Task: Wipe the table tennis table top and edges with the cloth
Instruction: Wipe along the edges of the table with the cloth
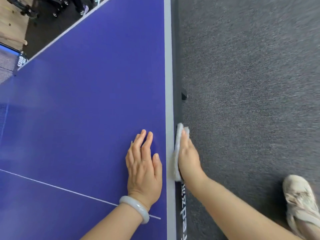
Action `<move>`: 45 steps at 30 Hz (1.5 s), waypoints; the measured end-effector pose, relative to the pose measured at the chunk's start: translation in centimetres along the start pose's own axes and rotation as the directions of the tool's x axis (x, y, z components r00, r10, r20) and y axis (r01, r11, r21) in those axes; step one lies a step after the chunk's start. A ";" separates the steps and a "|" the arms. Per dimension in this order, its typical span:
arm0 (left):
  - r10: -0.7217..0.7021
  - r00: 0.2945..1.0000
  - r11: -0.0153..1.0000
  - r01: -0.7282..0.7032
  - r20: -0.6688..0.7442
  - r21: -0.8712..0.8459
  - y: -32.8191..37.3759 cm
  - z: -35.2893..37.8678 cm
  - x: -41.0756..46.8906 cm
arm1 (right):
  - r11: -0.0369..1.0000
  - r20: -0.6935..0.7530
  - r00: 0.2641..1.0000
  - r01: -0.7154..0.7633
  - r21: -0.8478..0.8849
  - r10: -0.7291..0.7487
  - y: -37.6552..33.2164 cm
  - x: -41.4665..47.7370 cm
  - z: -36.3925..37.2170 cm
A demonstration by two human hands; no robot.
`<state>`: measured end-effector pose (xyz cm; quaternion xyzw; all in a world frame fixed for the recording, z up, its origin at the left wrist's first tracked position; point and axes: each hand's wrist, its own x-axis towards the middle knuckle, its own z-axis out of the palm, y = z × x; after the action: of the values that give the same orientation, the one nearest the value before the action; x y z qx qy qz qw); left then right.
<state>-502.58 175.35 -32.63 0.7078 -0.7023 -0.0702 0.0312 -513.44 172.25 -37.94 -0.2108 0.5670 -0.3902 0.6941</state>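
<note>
The blue table tennis table top [86, 104] fills the left of the head view, with a white border line [168, 84] along its right side and a dark side edge [175, 66] below it. My left hand [144, 163] rests flat on the top near that border, fingers straight, a pale bangle on the wrist. My right hand [187, 156] presses a white cloth [178, 135] flat against the table's side edge. The cloth is folded and partly hidden under my palm.
Grey carpet [251, 92] lies to the right of the table. My foot in a light shoe [300, 203] stands at the lower right. The net [7, 64] and its post are at the far left. Dark wheeled equipment [57, 7] sits beyond the far edge.
</note>
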 end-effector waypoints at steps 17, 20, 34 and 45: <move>0.026 1.000 0.997 -0.026 0.000 0.069 3.9 -1.7 19.0 | 0.976 0.097 0.977 -0.199 0.088 0.190 1.4 -1.3 -0.8; 0.007 1.000 0.999 -0.008 0.004 0.047 3.5 -0.7 22.1 | 0.993 0.076 0.996 -0.044 0.109 0.036 -3.5 3.1 -1.2; 0.014 0.998 0.994 -0.021 -0.062 -0.109 2.7 -0.1 22.6 | 0.923 0.035 0.923 0.383 0.023 -0.384 -6.4 6.0 0.6; 0.018 0.999 0.994 -0.023 -0.047 -0.110 2.8 -0.2 22.7 | 0.884 0.216 0.859 0.465 0.051 -0.464 -7.3 7.5 -1.3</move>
<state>-505.20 152.67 -33.27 0.6992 -0.7036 -0.0922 0.0870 -516.47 162.15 -37.60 -0.3844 0.4189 -0.5192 0.6381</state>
